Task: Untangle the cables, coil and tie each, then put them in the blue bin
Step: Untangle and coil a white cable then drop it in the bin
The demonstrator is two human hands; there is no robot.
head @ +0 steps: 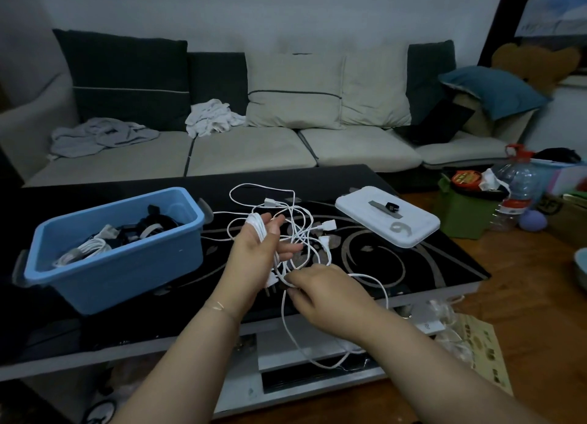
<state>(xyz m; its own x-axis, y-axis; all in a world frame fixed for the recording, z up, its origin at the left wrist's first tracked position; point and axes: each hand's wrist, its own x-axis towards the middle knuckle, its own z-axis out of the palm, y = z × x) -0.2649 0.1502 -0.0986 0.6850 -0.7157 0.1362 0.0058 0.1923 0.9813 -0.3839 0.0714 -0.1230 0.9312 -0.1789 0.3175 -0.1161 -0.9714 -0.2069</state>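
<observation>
Cables [298, 233] lie in one white tangle over the middle of the dark table [413, 264], between the blue bin [111, 264] on the left and the white lid [387, 215] on the right. The bin holds already some coiled cables, so part of the task looks done.

The left hand [254, 258] is raised with the palm up and the fingers nearly straight — several white turns go around it at the base of the fingers, as a coil [257, 225] being wound on the hand. The right hand [324, 293] is lower and nearer to the person, its fingers curled and pinching the cable just below the left palm, close to a plug [271, 280] that hangs there.

From the pinch one long strand [287, 322] drops over the table edge and comes back up in a loop. The rest of the tangle lies beyond both hands, toward the sofa [254, 150], with three small connectors [328, 224] spread in it.

I judge that the next turn must pull slack from this far side, along the line from tangle to left palm — the right hand is nearer to feed it.
</observation>
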